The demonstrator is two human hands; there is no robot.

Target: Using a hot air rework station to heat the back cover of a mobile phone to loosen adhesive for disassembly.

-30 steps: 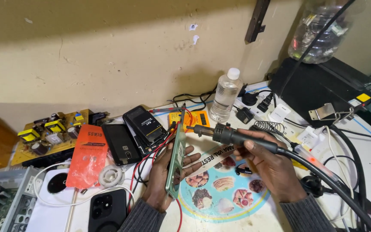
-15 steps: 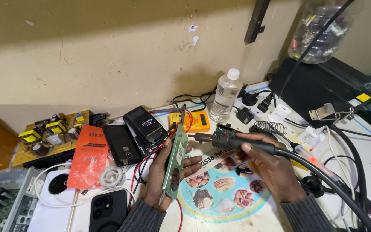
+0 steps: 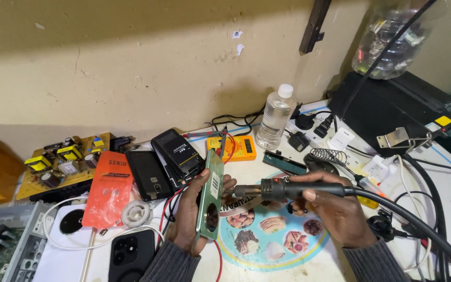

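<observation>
my left hand (image 3: 191, 216) stays clamped on the green phone frame (image 3: 210, 196), held on edge above the round printed mat (image 3: 272, 245); my right hand (image 3: 335, 209) stays wrapped around the hot-air nozzle handle (image 3: 288, 189); the nozzle tip has come closer, now almost touching the frame's face.

Head view of a cluttered repair bench against a beige wall. The left hand (image 3: 191, 216) holds a green phone back panel (image 3: 210, 196) upright on edge, fingers wrapped around its rear. The right hand (image 3: 335, 211) grips a black hot-air gun handle (image 3: 288, 189) held level, its metal nozzle pointing at the panel's face and nearly touching it; a thick black hose (image 3: 418, 224) trails to the right. Beneath the hands lies a round food-printed mat (image 3: 272, 245). Behind: a yellow multimeter (image 3: 238, 148), a clear plastic bottle (image 3: 276, 117), two dark phones (image 3: 165, 159), an orange packet (image 3: 109, 188), and a circuit board (image 3: 61, 162) with yellow transformers.
</observation>
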